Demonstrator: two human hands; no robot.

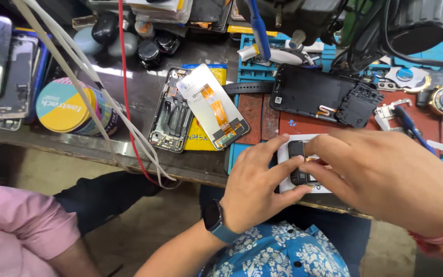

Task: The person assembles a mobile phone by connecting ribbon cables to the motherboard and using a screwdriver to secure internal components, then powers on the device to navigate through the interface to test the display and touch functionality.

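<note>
Black and grey phone parts crowd the surface: an open phone frame, a white display panel with an orange ribbon, a dark phone back and a round tin. At the near edge, a small black component lies on a white piece, long axis running away from the viewer. Left hand pinches it; right hand fingers press on top, hiding much of it.

Small black part mostly hidden under both hands; right hand cut off by frame edge.
</note>
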